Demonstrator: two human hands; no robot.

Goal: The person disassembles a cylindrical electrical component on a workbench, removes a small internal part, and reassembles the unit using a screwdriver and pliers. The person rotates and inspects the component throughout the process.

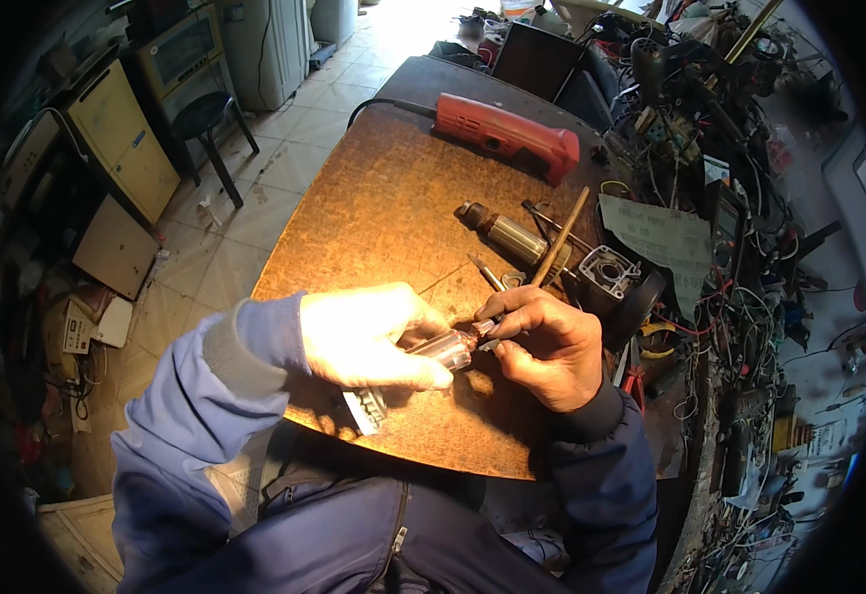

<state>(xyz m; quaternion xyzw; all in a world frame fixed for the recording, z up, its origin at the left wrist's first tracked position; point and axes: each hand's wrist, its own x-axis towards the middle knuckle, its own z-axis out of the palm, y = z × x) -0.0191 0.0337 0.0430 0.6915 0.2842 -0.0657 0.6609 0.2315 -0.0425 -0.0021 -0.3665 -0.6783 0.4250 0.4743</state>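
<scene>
My left hand (379, 337) is closed around the shiny steel body of a motor armature (445, 348), low over the near part of the wooden bench top. Copper windings show at the armature's right end. The fingers of my right hand (550, 346) are pinched together at that copper end; whether a small piece lies between them is hidden. Just beyond the hands, a second armature (512, 238) lies on its side. Near it are a thin wooden stick (564, 233) and a pointed metal tool (488, 273). Under my left wrist a white piece (365, 411) sticks out.
A red power tool housing (505, 134) with a black cord lies on the far bench top (344, 188). At right are a metal gear housing (608, 269), a printed grey-green sheet (656, 243), red-handled pliers (634, 384) and tangled wires. A black stool (203, 117) stands at left.
</scene>
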